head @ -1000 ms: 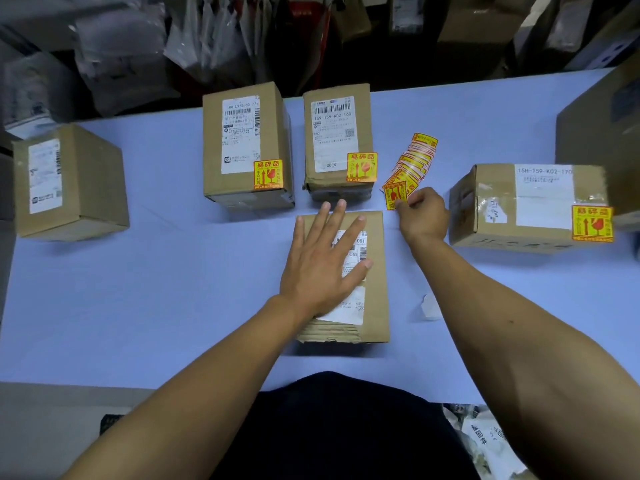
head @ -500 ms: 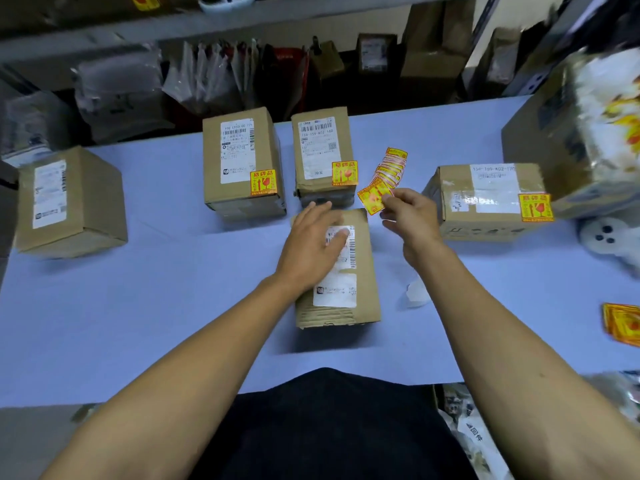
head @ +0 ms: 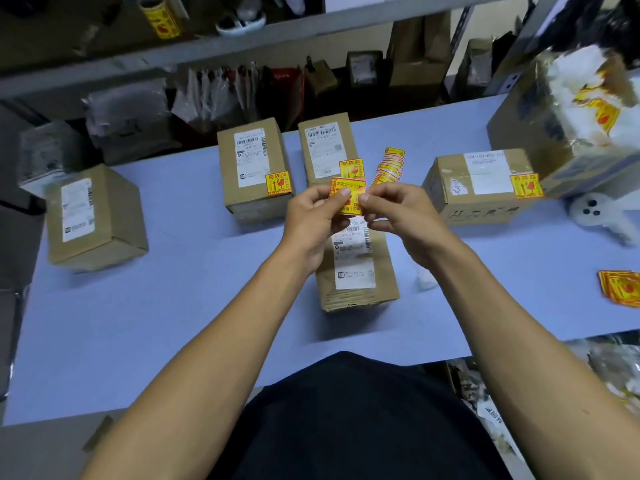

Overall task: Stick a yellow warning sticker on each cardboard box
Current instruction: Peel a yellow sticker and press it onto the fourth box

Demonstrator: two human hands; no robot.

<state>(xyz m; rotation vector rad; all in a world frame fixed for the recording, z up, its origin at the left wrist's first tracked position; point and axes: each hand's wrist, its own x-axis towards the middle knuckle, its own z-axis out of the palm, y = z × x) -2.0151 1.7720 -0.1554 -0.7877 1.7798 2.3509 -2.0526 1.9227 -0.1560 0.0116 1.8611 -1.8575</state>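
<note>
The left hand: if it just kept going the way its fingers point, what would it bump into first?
Probably the right hand. The left hand points rightward across the yellow sticker both pinch, and the fingertips nearly meet. Depth is hard to judge here.

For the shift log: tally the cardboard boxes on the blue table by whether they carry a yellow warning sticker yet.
Boxes with a sticker: 3, the two at the back and the one on the right.
Boxes without a sticker: 2, the far-left box and the near box under the hands.
Total: 5 boxes.
The big carton at the far right edge is left out.
</note>
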